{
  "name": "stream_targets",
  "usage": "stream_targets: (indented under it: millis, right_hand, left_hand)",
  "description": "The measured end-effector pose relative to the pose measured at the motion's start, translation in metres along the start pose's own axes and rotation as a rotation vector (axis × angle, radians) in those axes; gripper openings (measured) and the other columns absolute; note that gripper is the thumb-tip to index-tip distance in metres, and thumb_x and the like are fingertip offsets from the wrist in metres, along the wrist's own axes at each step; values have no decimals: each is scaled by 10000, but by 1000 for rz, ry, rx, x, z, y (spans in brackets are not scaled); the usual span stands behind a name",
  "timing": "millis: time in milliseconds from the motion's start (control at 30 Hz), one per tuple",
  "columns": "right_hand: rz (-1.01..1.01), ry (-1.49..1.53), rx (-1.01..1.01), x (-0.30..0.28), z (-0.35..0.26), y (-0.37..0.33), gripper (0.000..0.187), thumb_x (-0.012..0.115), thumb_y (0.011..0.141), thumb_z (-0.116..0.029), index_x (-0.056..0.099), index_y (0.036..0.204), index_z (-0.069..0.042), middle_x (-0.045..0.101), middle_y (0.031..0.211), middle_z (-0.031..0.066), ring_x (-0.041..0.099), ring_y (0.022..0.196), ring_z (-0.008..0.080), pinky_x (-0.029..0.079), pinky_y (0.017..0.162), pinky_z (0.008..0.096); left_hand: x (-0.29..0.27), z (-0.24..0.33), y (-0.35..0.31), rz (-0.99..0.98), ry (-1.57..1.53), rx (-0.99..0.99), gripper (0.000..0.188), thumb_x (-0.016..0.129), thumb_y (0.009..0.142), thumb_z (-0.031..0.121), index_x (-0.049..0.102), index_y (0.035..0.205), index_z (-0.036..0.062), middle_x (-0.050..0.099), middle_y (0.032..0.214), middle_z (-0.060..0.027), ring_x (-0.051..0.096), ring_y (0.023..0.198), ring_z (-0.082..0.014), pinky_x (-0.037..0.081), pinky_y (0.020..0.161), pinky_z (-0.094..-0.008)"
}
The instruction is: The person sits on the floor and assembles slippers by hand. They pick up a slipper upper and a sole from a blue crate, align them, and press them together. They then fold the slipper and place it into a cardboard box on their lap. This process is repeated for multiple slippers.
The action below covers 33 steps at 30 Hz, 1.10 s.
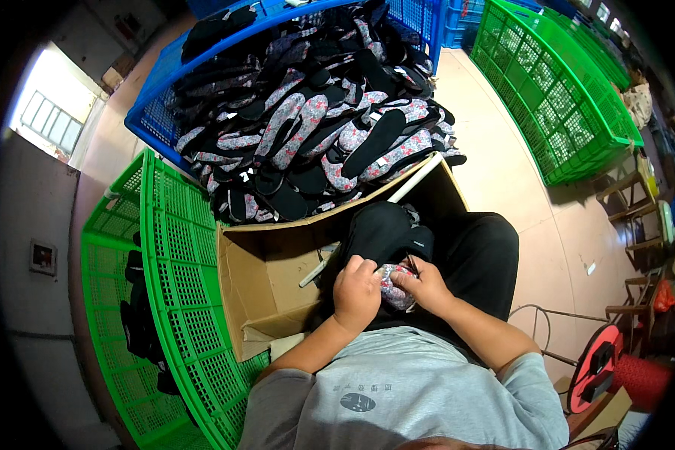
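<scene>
A slipper (399, 298) with a grey and red floral lining is held in front of my lap. My left hand (356, 292) is closed, its fingers pinching the slipper's left edge. My right hand (425, 285) grips the right side, thumb pressed on the floral cloth. A thin dark object (411, 262) shows by the right fingers; its kind I cannot make out. Just beyond my hands, black material lies over my knees, hard to tell apart from my dark trousers. A large pile of black slippers (311, 131) with floral insoles rises ahead of me.
The pile fills a blue crate (146, 124) and spills toward a cardboard box (240, 281) with a white rod (416, 178) across its edge. Green crates (180, 285) stand at left, one with black items inside. More green crates (544, 90) stand at far right. A red spool (596, 367) is at lower right.
</scene>
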State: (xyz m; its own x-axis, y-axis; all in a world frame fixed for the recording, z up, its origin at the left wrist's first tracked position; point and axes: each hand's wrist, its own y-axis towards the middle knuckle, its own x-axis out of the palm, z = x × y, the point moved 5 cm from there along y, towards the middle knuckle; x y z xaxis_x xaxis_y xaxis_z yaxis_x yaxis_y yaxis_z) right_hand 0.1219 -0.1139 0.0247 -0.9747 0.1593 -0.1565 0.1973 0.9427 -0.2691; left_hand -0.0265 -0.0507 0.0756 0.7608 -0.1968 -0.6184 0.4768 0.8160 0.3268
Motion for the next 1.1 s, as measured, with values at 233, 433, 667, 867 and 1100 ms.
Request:
stream_targets:
  millis: [233,433,667,867,1100]
  right_hand:
    - [64,75,88,8,1,43,160,677,859,-162,649,915,-15,657,789,54,593,727,125,488,681,301]
    - [4,538,245,0,-9,69,143,658,866,-90,658,995,-29,682,887,53,636,757,152,508,711,309]
    - [30,629,345,-3,-7,77,79,653,888,-89,627,925,-24,673,833,75,659,735,169,534,679,325]
    - [50,643,291,0,5,87,64,673,858,-116,649,856,-56,651,760,27,609,643,128,474,577,291]
    - [101,546,268,-1,5,93,83,671,859,-144,625,826,-84,614,717,3,566,597,115,426,519,283]
  left_hand:
    - [10,-5,19,-44,223,114,89,637,828,76,569,854,24,509,830,-164,549,753,-387,440,647,-483]
    - [9,-17,23,51,-8,-118,344,674,827,74,587,1153,10,579,1035,-164,608,890,-339,522,754,-397]
    - [47,-60,-30,-32,-995,-599,440,735,847,23,455,1186,-7,525,1086,-76,548,977,-123,494,872,-256]
    - [48,-53,-26,-6,-1061,-606,450,740,851,36,447,1191,13,534,1065,-56,531,990,-127,455,913,-265]
    - [50,-54,-19,54,-1177,-655,402,712,847,-4,474,1171,22,566,1054,-53,556,976,-125,466,894,-258]
